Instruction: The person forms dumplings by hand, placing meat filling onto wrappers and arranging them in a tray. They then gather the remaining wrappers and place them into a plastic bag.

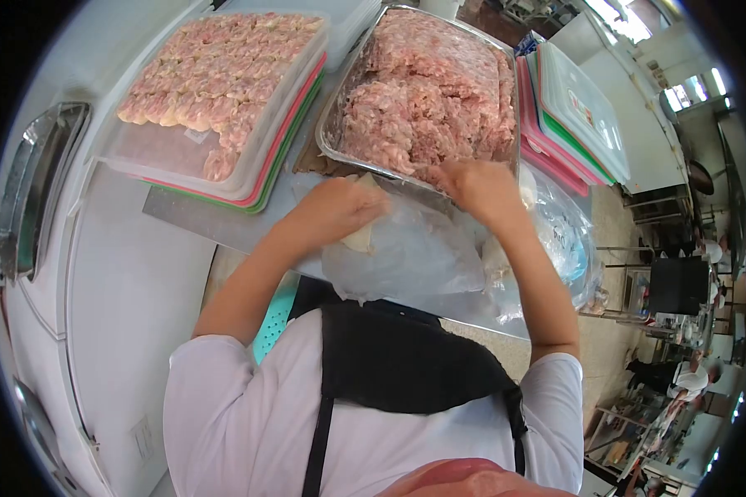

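My left hand [340, 211] is closed around a thin pale dough wrapper [361, 238], whose edges stick out above and below the fingers. My right hand [482, 192] reaches over the near rim of a deep metal tray [333, 152] heaped with pink minced meat [427, 91]. Its fingers are curled down at the meat, and whatever they grip is hidden. On the left, a clear plastic tray [162, 153] holds rows of filled dumplings [224, 62], with a bare patch at its near left. A clear plastic sheet [406, 253] lies beneath my hands.
Red and green trays [278, 170] sit under the dumpling tray. Stacked coloured lids or trays [576, 116] stand right of the meat. A plastic bag [555, 236] rests at the table's right side. Farther right, a person [690, 379] is among kitchen shelves.
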Action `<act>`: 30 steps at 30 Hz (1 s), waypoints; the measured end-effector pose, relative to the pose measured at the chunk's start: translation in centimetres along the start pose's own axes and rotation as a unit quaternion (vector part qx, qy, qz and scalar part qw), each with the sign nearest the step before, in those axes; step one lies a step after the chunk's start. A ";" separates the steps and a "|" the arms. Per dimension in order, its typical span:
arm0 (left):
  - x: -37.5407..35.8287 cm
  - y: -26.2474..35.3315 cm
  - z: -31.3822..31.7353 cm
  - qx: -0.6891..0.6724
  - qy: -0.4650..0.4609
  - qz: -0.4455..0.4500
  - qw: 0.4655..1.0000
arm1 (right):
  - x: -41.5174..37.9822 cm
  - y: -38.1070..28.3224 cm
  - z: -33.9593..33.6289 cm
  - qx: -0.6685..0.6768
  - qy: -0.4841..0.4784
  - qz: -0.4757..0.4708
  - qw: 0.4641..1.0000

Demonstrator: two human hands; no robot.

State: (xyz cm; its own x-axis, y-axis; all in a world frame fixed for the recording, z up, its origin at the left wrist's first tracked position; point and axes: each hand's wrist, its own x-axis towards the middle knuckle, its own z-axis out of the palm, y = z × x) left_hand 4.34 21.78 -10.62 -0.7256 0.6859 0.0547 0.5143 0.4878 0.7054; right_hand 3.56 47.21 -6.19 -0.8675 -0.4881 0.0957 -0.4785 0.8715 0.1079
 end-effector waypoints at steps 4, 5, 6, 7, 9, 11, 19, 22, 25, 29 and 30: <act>0.1 0.9 -0.6 -0.242 0.023 -0.081 0.967 | -1.6 0.8 0.8 0.246 -0.017 0.076 0.966; 0.4 1.0 -0.7 -0.321 0.041 -0.084 0.943 | -2.1 1.0 1.3 0.322 0.007 0.106 0.941; 1.0 1.1 -0.7 -0.397 0.058 -0.086 0.912 | -2.6 1.1 1.8 0.395 0.032 0.135 0.908; 1.8 1.3 -0.3 -0.496 0.101 -0.094 0.857 | -2.9 1.3 1.9 0.465 0.057 0.164 0.868; 4.4 1.8 0.8 -0.671 0.177 -0.106 0.712 | -2.6 1.3 1.4 0.507 0.120 0.159 0.838; 6.4 2.9 1.2 -0.717 0.199 -0.090 0.662 | -2.2 0.3 0.8 0.509 0.175 0.163 0.827; 7.4 6.8 2.9 -0.779 0.164 -0.089 0.599 | -0.9 1.7 2.4 0.524 0.250 0.227 0.782; 7.7 4.6 2.7 -0.826 0.182 -0.057 0.531 | -1.8 2.9 2.5 0.531 0.252 0.234 0.775; 8.9 3.8 1.7 -0.832 0.221 -0.062 0.505 | -2.7 2.4 1.5 0.607 0.200 0.248 0.728; 11.6 1.3 1.7 -0.910 0.092 0.126 0.383 | -2.5 0.6 3.2 0.475 0.204 0.194 0.834; 12.2 0.4 1.9 -0.927 0.028 0.206 0.312 | -2.3 0.4 4.1 0.371 0.237 0.151 0.885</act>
State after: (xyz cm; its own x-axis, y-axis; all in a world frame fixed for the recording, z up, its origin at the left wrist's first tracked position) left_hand -3.43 31.34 -11.00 -0.8062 0.4479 0.3865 -0.5415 -0.8219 -0.1770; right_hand 4.81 48.91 -10.45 -0.9008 -0.0401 0.4324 -0.3450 0.6708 -0.6565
